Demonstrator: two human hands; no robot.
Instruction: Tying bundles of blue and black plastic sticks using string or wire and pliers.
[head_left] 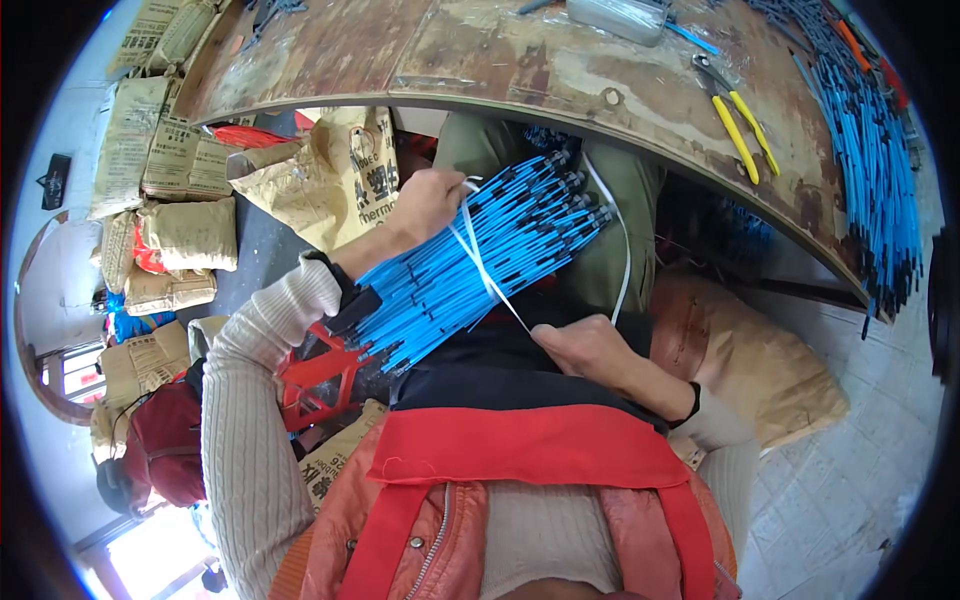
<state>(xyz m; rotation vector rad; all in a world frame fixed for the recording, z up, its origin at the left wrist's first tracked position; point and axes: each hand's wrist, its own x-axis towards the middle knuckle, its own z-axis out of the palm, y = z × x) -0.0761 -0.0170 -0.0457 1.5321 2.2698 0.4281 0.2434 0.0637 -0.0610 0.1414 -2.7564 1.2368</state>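
Note:
A thick bundle of thin blue cables [500, 240] with black ends lies slantwise across my lap. A narrow white strap [469, 243] runs over the bundle and crosses itself there. At the bundle's upper left, my left hand [428, 207] is closed on one part of the strap, its wrist resting close over the cables. To the lower right, apart from the cables, my right hand [590, 350] pinches the strap, drawn in a straight line from the bundle. A loose length of the strap curves beside my right leg, between the bundle's far end and my right hand.
A worn wooden table [480, 50] arches ahead, bearing yellow-handled cutting pliers [738, 125], a clear plastic tray [620, 18] and more blue cables [865, 170] hanging over its right edge. Paper sacks [190, 160] are stacked at left; a large brown sack [765, 365] stands at right.

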